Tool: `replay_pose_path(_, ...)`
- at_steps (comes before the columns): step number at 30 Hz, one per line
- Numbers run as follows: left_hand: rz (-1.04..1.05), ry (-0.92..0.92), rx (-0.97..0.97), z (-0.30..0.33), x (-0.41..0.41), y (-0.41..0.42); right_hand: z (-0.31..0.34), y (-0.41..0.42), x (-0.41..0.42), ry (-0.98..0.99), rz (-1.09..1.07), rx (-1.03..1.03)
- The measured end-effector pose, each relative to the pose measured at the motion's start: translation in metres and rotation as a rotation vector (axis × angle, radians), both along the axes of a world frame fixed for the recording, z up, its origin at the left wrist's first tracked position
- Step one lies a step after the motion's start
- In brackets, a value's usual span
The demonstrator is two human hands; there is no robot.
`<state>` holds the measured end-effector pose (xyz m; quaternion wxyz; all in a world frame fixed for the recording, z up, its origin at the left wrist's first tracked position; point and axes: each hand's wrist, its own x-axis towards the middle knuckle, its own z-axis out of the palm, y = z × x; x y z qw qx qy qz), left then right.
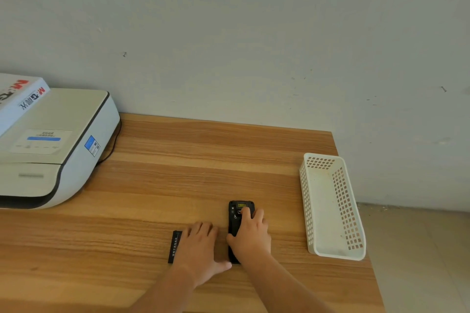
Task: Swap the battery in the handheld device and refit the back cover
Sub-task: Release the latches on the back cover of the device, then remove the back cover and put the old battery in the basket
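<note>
Two bare forearms are extended from the bottom edge across a wood-grain table (178, 165). The left hand (201, 249) is laid palm down, fingers loosely spread and flat, over a black battery (175, 246) whose left edge, printed with white characters, is left showing; whether the battery is actually gripped cannot be told. Just beside it, the right hand (250, 232) is draped over a black handheld device (237, 213) lying back-up and lengthwise on the table, with the fingers curled onto its upper half and the thumb set against its left side. A yellow label is seen near the device's far end. To the right, well apart from the hands, a white perforated plastic basket (307, 201) is placed near the table's edge. At far left, a white printer (76, 160) is stood against the grey wall (254, 33), with a white box (15, 101) rested on its lid.
</note>
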<state>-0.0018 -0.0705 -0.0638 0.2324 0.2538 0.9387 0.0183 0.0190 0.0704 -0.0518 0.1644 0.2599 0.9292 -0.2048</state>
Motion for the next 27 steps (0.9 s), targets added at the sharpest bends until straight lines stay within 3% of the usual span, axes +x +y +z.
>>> replay_pose_path(27,-0.029,0.056,-0.014,0.043,-0.002,0.005,0.044,0.052,0.024,0.107,-0.080,0.007)
